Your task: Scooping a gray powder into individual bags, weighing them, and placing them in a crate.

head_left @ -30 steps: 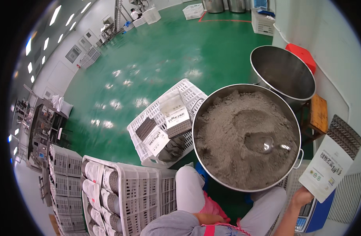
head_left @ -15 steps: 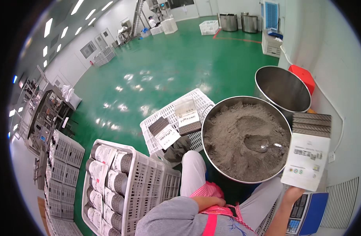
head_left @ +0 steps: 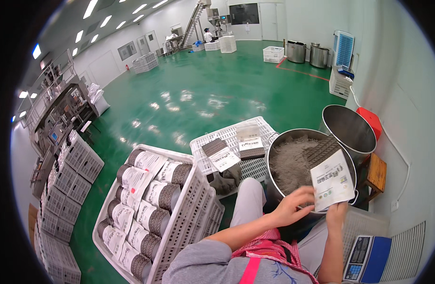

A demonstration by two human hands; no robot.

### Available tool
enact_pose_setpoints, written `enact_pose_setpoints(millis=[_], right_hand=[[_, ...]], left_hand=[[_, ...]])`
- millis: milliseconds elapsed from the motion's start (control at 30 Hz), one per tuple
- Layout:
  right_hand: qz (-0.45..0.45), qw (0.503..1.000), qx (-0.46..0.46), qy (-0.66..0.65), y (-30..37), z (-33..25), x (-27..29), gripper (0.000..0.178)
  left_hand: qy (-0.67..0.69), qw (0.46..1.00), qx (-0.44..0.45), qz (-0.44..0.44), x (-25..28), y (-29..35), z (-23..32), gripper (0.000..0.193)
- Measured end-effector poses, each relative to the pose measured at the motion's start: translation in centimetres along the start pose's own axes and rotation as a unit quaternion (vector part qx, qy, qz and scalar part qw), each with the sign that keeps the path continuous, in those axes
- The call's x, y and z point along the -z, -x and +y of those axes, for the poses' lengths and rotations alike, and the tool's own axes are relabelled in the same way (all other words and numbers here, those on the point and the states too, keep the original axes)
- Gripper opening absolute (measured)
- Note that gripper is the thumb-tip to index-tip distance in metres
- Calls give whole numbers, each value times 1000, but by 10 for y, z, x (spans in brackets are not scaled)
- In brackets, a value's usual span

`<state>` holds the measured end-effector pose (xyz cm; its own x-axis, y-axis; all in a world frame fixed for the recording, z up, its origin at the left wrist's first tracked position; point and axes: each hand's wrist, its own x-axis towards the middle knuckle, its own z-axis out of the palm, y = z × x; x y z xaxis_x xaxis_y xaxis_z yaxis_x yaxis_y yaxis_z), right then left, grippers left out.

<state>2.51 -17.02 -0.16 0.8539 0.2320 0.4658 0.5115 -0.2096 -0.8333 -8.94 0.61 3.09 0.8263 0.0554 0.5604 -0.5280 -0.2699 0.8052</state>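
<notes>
A flat paper bag (head_left: 332, 182), white with a dark patterned end, is tilted over the right part of a large steel pot (head_left: 269, 174) of grey-brown powder (head_left: 289, 165). My right hand (head_left: 337, 215) grips its lower edge. Beside the bag's lower left edge is my left hand (head_left: 293, 207), its thumb and fingers apart and the fingertips at the paper. Whether those fingertips press on it I cannot tell. The bag covers part of the powder and hides the metal scoop seen there earlier.
Filled bags (head_left: 153, 194) lie stacked in a white crate (head_left: 191, 189) at left. More flat bags (head_left: 222, 154) rest on a white basket (head_left: 198, 142) ahead. At right are a second steel pot (head_left: 348, 125), a wooden stool (head_left: 376, 173) and a blue scale (head_left: 369, 258).
The bag has swung left over the pot with my right hand. My left hand has risen from my lap to the bag's edge. The view has shifted, showing more of the room.
</notes>
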Motion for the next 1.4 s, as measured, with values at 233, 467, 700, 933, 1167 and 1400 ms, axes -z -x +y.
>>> enact_pose_setpoints(millis=[233, 467, 700, 933, 1167, 1400], right_hand=[[-45, 999, 2, -30, 17, -17, -21, 40], [68, 995, -77, -11, 4, 24, -5, 45], [75, 990, -113, -30, -7, 20, -12, 47], [48, 992, -106, -40, 14, 51, -3, 44], [72, 987, -136, -48, 15, 53, 22, 44], [98, 976, -137, -137, -1, 59, 4, 44]], left_hand=[[-140, 982, -44, 121, 9, 14, -10, 36], [-403, 877, 102, 241, 113, 117, -145, 30], [-491, 855, 167, -8, 75, 124, -156, 25], [-590, 561, 282, -508, -1, 157, -267, 36], [-590, 736, 171, -286, 15, 118, -250, 18], [-586, 768, 160, 203, 190, 101, -177, 10]])
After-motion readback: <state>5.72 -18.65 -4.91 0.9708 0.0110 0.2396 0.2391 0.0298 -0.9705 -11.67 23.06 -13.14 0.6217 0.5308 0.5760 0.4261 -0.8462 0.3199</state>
